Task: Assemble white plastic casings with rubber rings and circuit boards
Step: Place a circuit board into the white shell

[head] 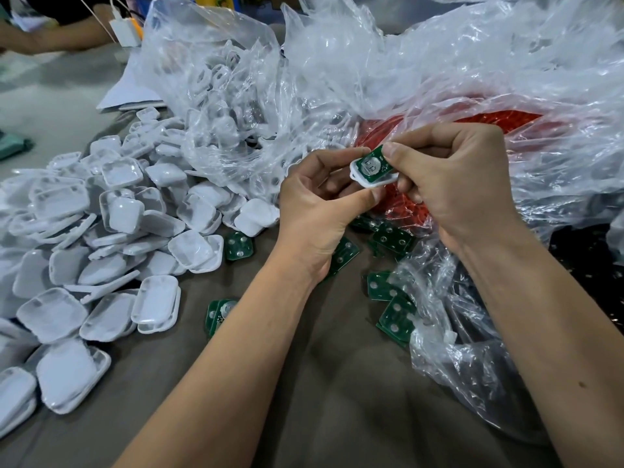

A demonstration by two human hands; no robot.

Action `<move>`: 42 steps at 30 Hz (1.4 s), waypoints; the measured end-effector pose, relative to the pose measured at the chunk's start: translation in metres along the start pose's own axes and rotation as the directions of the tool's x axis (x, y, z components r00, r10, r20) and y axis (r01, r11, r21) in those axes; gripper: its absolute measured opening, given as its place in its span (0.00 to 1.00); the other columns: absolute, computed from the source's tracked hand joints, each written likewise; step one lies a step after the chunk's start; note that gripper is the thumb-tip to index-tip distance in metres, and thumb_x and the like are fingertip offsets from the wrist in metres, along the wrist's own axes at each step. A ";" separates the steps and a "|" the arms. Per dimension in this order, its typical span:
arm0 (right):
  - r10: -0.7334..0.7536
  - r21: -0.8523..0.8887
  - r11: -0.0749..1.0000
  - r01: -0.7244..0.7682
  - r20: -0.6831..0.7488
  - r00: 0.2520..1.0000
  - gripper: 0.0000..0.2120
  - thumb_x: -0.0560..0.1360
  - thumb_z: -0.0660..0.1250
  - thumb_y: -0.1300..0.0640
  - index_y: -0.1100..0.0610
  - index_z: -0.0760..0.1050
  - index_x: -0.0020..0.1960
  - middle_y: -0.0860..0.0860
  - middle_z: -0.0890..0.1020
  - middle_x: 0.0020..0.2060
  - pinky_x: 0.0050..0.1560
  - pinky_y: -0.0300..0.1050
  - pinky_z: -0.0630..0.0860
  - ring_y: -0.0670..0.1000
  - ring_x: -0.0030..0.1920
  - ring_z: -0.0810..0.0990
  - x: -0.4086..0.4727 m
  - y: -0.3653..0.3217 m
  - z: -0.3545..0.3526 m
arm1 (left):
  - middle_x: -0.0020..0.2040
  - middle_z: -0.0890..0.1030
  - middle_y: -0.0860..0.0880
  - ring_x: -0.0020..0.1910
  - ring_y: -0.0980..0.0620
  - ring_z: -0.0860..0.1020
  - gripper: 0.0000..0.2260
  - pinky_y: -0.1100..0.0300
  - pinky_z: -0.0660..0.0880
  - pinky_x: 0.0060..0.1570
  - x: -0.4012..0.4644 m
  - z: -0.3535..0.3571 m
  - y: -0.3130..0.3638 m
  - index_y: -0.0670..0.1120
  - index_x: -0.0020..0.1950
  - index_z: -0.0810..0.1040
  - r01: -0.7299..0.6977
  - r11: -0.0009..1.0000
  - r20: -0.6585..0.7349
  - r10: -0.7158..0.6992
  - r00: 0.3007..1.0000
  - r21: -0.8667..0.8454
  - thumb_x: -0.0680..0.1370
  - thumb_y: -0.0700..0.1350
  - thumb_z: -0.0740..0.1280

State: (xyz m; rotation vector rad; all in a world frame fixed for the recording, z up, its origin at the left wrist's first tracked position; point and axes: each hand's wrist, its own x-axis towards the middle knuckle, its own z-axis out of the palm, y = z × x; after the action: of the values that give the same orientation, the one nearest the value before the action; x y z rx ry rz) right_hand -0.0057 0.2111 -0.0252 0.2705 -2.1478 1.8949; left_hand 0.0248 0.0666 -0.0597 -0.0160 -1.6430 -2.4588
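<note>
A white plastic casing (370, 181) is held between both hands above the table, with a green circuit board (373, 165) lying in it, one edge still raised. My left hand (317, 211) grips the casing from below and the left. My right hand (452, 184) pinches the board's far edge with thumb and fingers. Red rubber rings (381, 128) fill a clear bag just behind the hands. Loose green circuit boards (393, 238) lie on the brown table below my hands.
A large heap of white casings (111, 231) covers the table's left side. A clear bag of more casings (223, 96) stands behind it. Crumpled clear plastic (472, 332) spreads along the right. Another person's arm (50, 35) and a white charger (125, 27) are at the far left.
</note>
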 end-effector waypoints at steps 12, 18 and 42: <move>-0.080 -0.214 0.974 0.079 0.005 0.997 0.04 0.72 0.79 0.54 0.49 0.85 0.40 0.45 0.86 0.34 0.36 0.42 0.79 0.44 0.32 0.84 0.002 0.002 -0.001 | 0.52 0.85 0.36 0.53 0.42 0.85 0.18 0.42 0.81 0.58 0.000 -0.002 0.001 0.38 0.55 0.81 -0.008 1.000 0.003 0.008 1.000 0.014 0.69 0.24 0.75; -0.064 -0.225 0.972 0.068 0.027 0.998 0.04 0.72 0.79 0.56 0.50 0.86 0.41 0.45 0.87 0.34 0.35 0.38 0.78 0.44 0.32 0.84 0.002 0.001 -0.003 | 0.52 0.85 0.36 0.52 0.43 0.85 0.18 0.47 0.82 0.55 0.001 -0.002 0.000 0.37 0.54 0.81 -0.018 1.000 0.009 0.018 1.000 0.023 0.68 0.24 0.75; -0.156 -0.134 0.973 0.186 0.203 0.967 0.04 0.75 0.79 0.58 0.58 0.87 0.48 0.55 0.88 0.40 0.40 0.68 0.81 0.68 0.40 0.84 0.001 -0.009 -0.014 | 0.56 0.85 0.42 0.58 0.46 0.83 0.12 0.52 0.80 0.60 0.012 -0.014 0.004 0.38 0.62 0.81 0.274 0.906 0.289 -0.181 0.940 -0.323 0.79 0.35 0.67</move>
State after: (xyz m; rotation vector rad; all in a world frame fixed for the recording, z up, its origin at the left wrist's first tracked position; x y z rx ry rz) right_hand -0.0032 0.2238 -0.0146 0.6094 -2.2932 1.6589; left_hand 0.0154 0.0502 -0.0601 -0.2061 -1.3136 -3.0208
